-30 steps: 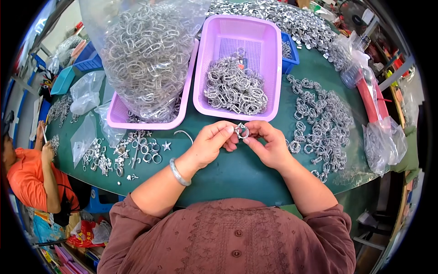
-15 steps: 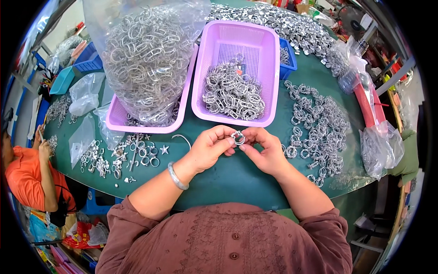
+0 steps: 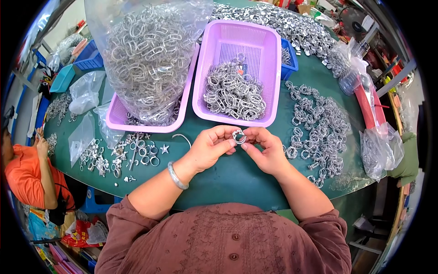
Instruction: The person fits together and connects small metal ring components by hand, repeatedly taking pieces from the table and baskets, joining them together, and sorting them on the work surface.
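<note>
Between my two hands, just above the green table, a silver metal ring (image 3: 238, 136) stands with its round opening toward me. My left hand (image 3: 212, 145) pinches its left side with thumb and fingers. The right side is gripped by my right hand (image 3: 264, 148), its thumb at the lower edge. Directly beyond is a lilac basket (image 3: 197, 100) with a heap of silver rings (image 3: 235, 91) inside. To the right of my right hand lies a wide spread of similar rings (image 3: 321, 128) on the table.
A big clear bag of rings (image 3: 146, 64) stands in a second lilac basket (image 3: 143, 129) at left. Small metal parts (image 3: 98, 157) and a star (image 3: 164, 149) lie near my left forearm. Flat pieces (image 3: 292, 29) cover the far table. A person in orange (image 3: 29, 178) works at left.
The ring has turned slightly between my fingers, so its round opening shows more fully. Both hands keep nearly the same place and hold.
</note>
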A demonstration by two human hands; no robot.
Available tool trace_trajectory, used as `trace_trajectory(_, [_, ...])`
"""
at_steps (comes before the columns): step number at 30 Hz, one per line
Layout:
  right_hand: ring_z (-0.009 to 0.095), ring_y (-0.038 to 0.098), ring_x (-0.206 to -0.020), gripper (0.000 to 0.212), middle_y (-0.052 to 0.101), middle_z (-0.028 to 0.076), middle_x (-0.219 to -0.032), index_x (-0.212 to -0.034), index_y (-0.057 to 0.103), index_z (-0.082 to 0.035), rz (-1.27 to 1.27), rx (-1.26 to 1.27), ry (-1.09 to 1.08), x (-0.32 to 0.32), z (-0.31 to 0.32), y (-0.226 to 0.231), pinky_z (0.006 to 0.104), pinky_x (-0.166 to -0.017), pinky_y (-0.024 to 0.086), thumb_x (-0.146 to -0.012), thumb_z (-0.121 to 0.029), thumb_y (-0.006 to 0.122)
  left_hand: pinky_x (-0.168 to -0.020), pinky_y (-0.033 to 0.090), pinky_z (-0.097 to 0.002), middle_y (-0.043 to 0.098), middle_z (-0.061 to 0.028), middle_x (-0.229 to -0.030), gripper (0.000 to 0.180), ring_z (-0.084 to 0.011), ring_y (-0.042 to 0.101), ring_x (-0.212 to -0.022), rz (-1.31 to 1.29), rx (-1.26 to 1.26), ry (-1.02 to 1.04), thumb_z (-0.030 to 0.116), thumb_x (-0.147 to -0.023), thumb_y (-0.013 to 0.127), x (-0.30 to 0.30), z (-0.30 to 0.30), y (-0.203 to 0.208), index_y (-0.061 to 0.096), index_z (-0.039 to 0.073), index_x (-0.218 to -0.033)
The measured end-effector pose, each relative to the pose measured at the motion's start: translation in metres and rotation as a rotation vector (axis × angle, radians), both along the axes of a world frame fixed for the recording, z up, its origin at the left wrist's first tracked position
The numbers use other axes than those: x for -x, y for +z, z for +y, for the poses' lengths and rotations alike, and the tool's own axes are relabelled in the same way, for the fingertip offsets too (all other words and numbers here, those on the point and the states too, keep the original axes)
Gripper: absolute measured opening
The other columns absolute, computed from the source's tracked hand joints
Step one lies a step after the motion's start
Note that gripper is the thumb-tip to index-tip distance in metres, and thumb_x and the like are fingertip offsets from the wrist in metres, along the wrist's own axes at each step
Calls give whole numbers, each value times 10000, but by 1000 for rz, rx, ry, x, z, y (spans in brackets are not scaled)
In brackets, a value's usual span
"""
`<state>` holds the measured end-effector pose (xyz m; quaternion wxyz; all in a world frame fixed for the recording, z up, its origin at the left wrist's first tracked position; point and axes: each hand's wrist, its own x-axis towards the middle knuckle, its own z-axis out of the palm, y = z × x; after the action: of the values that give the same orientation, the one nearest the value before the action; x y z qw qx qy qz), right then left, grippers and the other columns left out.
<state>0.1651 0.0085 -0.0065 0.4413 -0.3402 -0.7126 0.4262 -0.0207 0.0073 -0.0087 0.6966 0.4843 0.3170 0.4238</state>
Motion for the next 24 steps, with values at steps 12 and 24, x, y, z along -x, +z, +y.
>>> trace_trajectory(12, [116, 587, -792, 278, 612, 53, -885, -1033, 509, -10, 26, 43, 20, -2, -3, 7, 238, -687, 464, -772, 31, 595, -700, 471, -241, 568, -38, -991, 364, -97, 533, -744, -35, 20, 9, 60, -855, 524, -1, -2, 4, 457, 19, -1211])
trace_trajectory(24, [121, 588, -785, 287, 612, 60, -872, -1044, 511, -6, 6, 56, 5, 0, -12, 16, 239, -683, 466, -773, 11, 604, -682, 469, -237, 575, -26, -968, 327, -97, 534, -733, -20, 56, 9, 75, -861, 525, 1, -10, 14, 485, 25, -1182])
